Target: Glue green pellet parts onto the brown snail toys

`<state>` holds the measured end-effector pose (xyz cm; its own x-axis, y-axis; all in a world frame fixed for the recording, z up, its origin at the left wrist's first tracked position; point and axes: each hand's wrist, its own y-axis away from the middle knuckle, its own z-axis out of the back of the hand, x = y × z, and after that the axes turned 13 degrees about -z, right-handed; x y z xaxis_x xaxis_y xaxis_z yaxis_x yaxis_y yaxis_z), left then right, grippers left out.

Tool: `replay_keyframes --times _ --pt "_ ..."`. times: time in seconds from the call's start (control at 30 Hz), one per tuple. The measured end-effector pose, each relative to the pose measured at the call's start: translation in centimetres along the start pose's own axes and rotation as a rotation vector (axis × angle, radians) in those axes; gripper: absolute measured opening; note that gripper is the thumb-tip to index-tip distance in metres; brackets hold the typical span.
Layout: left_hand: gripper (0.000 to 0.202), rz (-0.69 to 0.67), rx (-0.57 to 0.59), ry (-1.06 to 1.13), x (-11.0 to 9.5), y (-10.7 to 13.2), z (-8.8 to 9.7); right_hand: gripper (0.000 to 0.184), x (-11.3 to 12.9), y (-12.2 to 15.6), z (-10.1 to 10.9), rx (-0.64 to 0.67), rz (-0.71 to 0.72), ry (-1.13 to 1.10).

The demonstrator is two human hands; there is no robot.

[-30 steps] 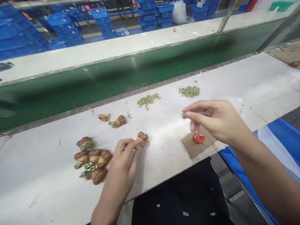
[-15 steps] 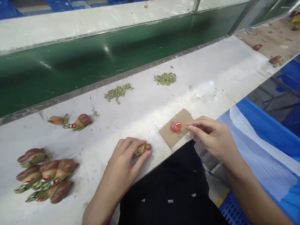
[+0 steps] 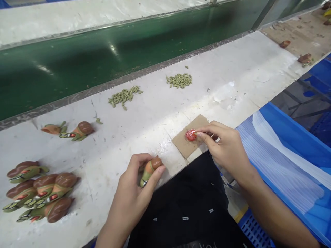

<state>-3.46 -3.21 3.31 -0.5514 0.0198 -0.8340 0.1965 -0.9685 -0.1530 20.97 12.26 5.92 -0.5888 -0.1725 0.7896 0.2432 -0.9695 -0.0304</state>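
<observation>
Workbench point(image 3: 232, 72), left hand point(image 3: 129, 196) holding toy snail point(image 3: 151, 171), right hand point(image 3: 223, 150) on probable red cap point(image 3: 190, 135)

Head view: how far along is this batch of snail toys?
Probably done: the snail toys grouped at the far side of the left hand. In hand: the left hand holds another snail toy, and the right hand works at a red cap on cardboard. Remaining, it seems: two heaps of green pellets and a loose orange piece.

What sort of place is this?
Probably a factory assembly line for small toys: a green conveyor belt runs beside a white workbench holding brown-and-green toy snail figures and piles of small green moulded pieces, with a blue plastic crate below.
</observation>
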Motion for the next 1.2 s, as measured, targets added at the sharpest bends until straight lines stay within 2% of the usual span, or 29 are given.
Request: replay_keyframes --times 0.1,0.23,0.3,0.4,0.5,0.6,0.87,1.2 --pt "0.018 0.015 -0.029 0.182 -1.0 -0.3 -0.9 0.019 0.1 0.0 0.0 -0.012 0.015 0.016" --pt "0.020 0.032 0.024 0.387 -1.9 -1.1 -2.0 0.017 0.3 0.2 0.0 -0.033 0.000 -0.009" --pt "0.020 0.026 0.045 0.449 -2.3 -1.5 -2.5 0.016 0.5 0.6 0.0 -0.047 -0.042 -0.074" --pt "0.017 -0.004 0.055 0.514 -2.6 -2.0 -3.4 0.011 0.9 1.6 -0.1 -0.031 -0.174 -0.294" --pt "0.009 -0.037 0.051 0.546 -2.7 -2.4 -4.3 0.008 1.3 2.8 -0.6 0.079 -0.303 -0.529" --pt "0.007 -0.063 0.065 0.562 -2.7 -2.6 -5.0 0.008 1.3 3.5 -1.3 0.137 -0.340 -0.627" --pt "0.007 -0.069 0.090 0.566 -2.6 -2.8 -5.1 0.003 1.0 4.1 -2.7 0.090 -0.322 -0.641" --pt "0.009 -0.045 0.104 0.550 -2.4 -2.4 -5.1 0.015 1.5 4.3 -3.3 0.060 -0.267 -0.600"
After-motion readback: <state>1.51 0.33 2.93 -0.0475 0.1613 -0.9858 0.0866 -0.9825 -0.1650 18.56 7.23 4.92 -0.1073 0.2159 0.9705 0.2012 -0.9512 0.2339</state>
